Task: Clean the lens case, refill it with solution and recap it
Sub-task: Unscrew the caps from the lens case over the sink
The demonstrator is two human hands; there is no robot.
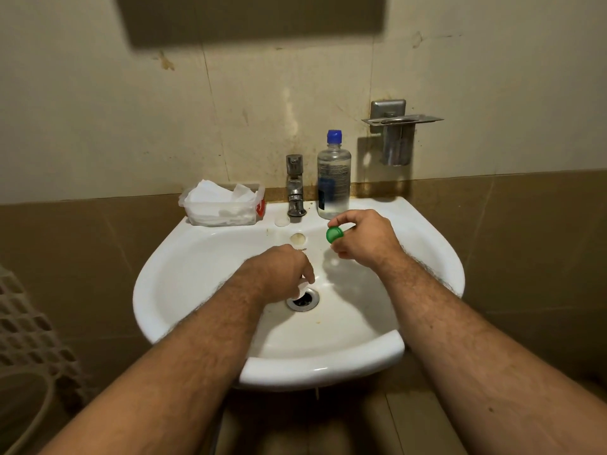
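Both bare forearms reach over a white ceramic wash basin (427, 257) fixed to a tiled wall. The right hand (361, 236) is raised above the right part of the bowl and pinches a small round green plastic cap (334, 234) between the thumb and the fingertips; the cap is turned on its side, facing to the left. The left hand (279, 270) hangs lower, just above the round metal drain (303, 300), with the fingers bent downward around a small white object (303, 287), probably the body of the lens case. Only a little part of it shows under the fingers, so I cannot tell its exact shape.

On the back rim of the basin a small round white cap (281, 221) lies flat, just left of the base of the chrome tap (295, 187). To the right of the tap stands a clear plastic bottle with a blue cap (333, 178), upright, with some liquid in it. On the left corner of the rim sits an open clear plastic pack of white tissues (221, 203). A metal soap holder (399, 126) is mounted on the wall at the upper right.
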